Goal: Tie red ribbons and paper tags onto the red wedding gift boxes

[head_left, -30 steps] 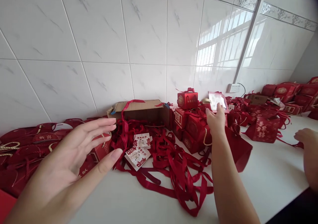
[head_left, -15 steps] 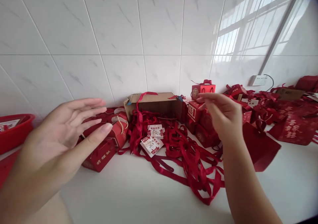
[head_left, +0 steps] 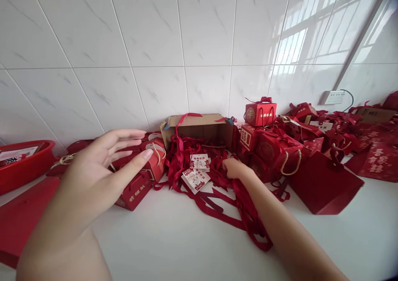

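Observation:
My left hand point(head_left: 102, 169) is raised at the left with its fingers apart and nothing in it, in front of a small red box with gold lettering point(head_left: 137, 191). My right hand point(head_left: 238, 169) reaches down into a heap of red ribbons point(head_left: 247, 206); its fingers are curled at the ribbon, and the fingertips are partly hidden. Two white printed tags point(head_left: 195, 180) lie on the ribbons just left of it. Behind the heap, an open cardboard box point(head_left: 202, 120) lies on its side with ribbon spilling from it.
Red gift boxes point(head_left: 261, 114) are stacked right of the cardboard box. A dark red bag point(head_left: 323, 183) and more red boxes spread along the right. At the left are a red basin point(head_left: 46, 156) and a flat red box point(head_left: 27, 214). A tiled wall stands behind.
My right hand has moved down and left from in front of the stacked boxes into the ribbons. My left hand has shifted slightly right, still spread. The view has turned slightly left.

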